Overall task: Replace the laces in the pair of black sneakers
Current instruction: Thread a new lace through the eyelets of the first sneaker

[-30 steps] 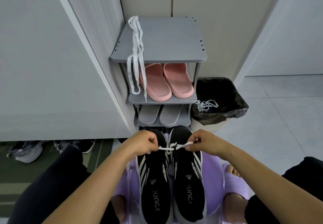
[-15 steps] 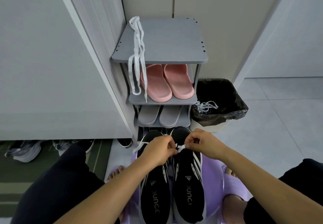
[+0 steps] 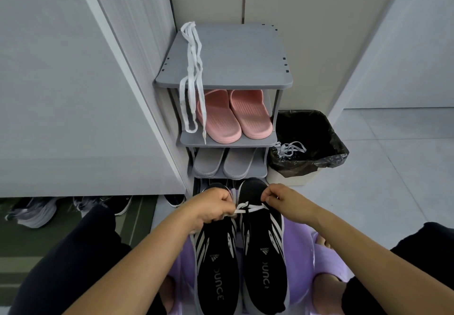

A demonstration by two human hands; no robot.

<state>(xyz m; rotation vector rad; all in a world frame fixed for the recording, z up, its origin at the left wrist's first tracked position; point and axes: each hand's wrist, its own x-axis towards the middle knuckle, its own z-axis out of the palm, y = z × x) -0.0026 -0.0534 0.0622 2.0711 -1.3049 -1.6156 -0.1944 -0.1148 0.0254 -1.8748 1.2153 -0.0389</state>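
Observation:
Two black sneakers with white stripes lie side by side in front of me, the left sneaker and the right sneaker, on something lilac. A white lace crosses the right sneaker near its toe. My left hand pinches one end of it, fingers curled. My right hand pinches the other side above the sneaker's toe. A second white lace hangs over the left edge of the grey shoe rack.
Pink slippers and grey slippers fill the rack's lower shelves. A bin with a black liner stands right of the rack, with old white laces on its rim. More shoes lie under the cabinet at left.
My hands first drew the lace out sideways, then came together over the toes. Now the left hand has dropped slightly and the right hand has lifted a little.

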